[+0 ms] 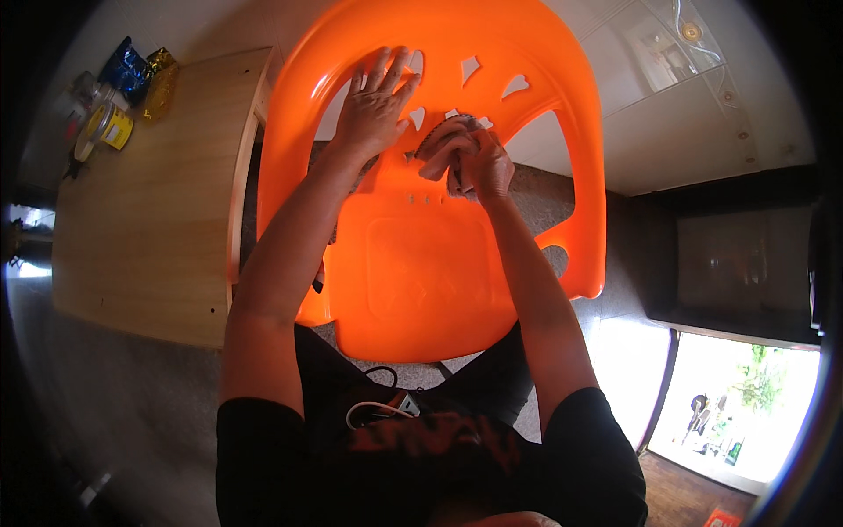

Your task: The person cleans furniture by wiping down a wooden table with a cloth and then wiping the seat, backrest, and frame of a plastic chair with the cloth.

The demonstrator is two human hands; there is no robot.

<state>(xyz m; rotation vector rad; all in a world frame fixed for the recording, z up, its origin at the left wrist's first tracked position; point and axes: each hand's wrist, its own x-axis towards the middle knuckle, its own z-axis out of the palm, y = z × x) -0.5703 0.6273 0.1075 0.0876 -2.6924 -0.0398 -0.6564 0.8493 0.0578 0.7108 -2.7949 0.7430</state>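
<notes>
An orange plastic armchair [428, 263] stands right before me, its seat towards me and its backrest, pierced with small cut-out shapes, at the far side. My left hand [374, 112] lies flat against the upper left of the backrest, fingers spread, with nothing in it. In my right hand [486, 165] is a bunched pinkish-grey cloth [448, 148] with a dark stitched edge, pressed against the lower middle of the backrest. The cloth hides part of the cut-outs behind it.
To the left is a light wooden tabletop [164, 217] bearing a yellow tub [115, 126] and blue foil packaging [125, 69]. A white wall [658, 125] rises behind the chair. A dark cabinet-like thing [744, 263] and a bright doorway are at the right.
</notes>
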